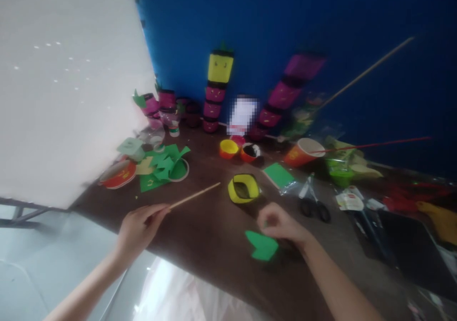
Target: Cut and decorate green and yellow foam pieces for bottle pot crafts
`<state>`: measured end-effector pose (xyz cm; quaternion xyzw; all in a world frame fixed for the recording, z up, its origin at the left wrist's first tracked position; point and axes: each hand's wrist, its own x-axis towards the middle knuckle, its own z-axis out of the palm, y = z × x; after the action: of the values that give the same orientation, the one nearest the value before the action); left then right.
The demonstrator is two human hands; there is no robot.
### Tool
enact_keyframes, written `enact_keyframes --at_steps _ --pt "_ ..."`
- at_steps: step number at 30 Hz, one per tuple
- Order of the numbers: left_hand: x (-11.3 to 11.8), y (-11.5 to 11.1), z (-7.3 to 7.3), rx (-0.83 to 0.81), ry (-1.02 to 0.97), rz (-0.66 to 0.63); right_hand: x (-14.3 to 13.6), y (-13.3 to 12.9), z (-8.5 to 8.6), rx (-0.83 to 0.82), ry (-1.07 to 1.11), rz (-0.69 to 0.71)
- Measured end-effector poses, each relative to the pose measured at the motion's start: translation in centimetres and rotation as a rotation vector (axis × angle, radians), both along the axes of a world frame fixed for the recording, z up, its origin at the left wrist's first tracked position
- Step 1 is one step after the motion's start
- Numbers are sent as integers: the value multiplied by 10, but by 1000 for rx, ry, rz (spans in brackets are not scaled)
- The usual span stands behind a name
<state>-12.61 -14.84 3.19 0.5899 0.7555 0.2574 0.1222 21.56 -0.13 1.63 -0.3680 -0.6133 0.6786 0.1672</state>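
Left of centre, I had a stick (195,195) pinched in the left hand (141,227). Lower right of centre, the right hand (281,223) curled beside a green leaf (263,247); I couldn't tell whether it gripped. A light, steady pinch seemed best, tip clear of the central yellow ring (253,187).

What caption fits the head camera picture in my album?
Left hand holding a wooden stick, right hand near a green paper cutout, over a dark brown table.

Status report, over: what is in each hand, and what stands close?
Left hand: holding thin stick. Right hand: curled by green paper piece, contact unclear. Yellow cup and scissors close by right hand.
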Motion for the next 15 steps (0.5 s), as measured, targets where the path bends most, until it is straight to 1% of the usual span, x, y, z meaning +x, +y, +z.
enact_keyframes --at_steps 2,5,7,9,12,15 --pt "-1 3 -3 28 37 17 5 3 -2 -50 47 -38" --pt "-1 10 -10 111 211 45 13 6 -5 -78 96 -99" --pt "1 17 -13 174 335 18 17 9 -5 -89 102 -133" --pt "6 26 -12 227 412 -43 20 13 -2 -89 131 -174" --pt "18 43 -8 287 409 -130 21 20 1 -50 223 -285" --pt "33 64 -3 298 266 -233 19 30 -2 57 259 -435"
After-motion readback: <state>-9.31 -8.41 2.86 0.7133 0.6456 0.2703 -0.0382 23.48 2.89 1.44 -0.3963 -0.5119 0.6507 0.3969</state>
